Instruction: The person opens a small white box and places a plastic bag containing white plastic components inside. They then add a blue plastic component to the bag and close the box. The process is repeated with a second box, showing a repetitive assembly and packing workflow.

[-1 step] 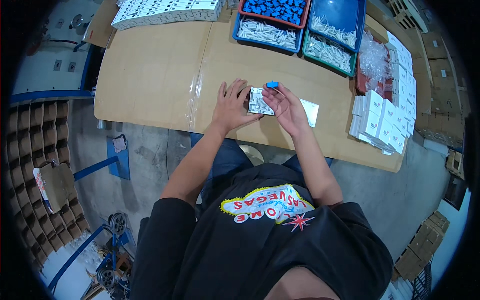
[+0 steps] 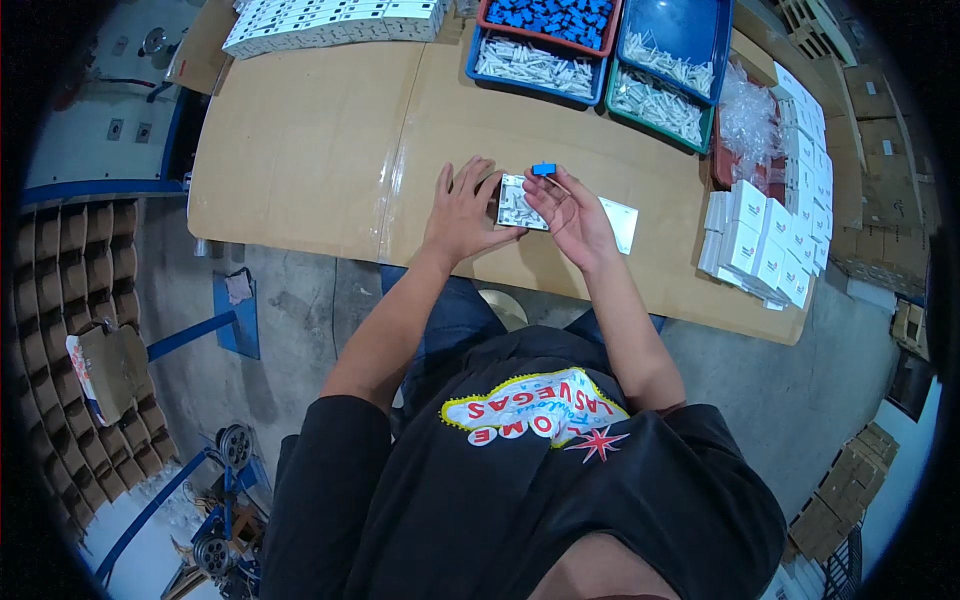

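A small open white box [image 2: 514, 212] with white plastic pieces inside rests on the cardboard-covered table near its front edge. My left hand [image 2: 463, 214] grips the box from its left side, thumb along the near edge and index finger at the far left corner. Above the box's far right corner, my right hand [image 2: 582, 222] pinches a small blue plastic piece [image 2: 544, 169] between thumb and fingertips. Its other fingers hang over the box's right part and hide some of it. A flat white panel [image 2: 622, 226] lies just right of the right hand.
Beyond my hands stand a red tray of blue pieces [image 2: 550, 48], a blue tray of white plugs [image 2: 535, 97] and a green tray of white plugs [image 2: 655, 132]. Stacked white boxes [image 2: 765, 240] and clear plastic bags [image 2: 748, 125] occupy the right; a row of white boxes [image 2: 335, 28] stands far left.
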### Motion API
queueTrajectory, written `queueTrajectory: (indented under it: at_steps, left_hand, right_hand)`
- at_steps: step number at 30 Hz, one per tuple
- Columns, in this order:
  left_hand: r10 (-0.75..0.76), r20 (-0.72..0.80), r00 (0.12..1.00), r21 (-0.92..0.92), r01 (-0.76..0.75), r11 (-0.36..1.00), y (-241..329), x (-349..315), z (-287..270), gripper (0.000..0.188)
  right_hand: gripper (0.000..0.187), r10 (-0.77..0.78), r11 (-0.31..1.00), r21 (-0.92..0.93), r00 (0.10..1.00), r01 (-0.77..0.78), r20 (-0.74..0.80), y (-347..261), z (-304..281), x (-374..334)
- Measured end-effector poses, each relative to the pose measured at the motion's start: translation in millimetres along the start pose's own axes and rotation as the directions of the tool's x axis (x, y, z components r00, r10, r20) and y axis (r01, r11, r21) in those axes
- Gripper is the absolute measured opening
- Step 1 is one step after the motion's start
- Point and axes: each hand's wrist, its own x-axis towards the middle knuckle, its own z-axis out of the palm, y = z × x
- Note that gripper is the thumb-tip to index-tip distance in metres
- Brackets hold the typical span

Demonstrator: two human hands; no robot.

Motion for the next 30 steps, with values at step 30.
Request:
queueTrajectory:
  at_steps: [30]
  left_hand:
    - [-0.009,0.053,0.999,0.075,0.005,0.997,-4.5,0.1,-0.6,0.097]
  right_hand:
    - [0.025,-0.377,-0.35,-0.84,0.759,0.414,0.531,31.9,-11.8,39.5]
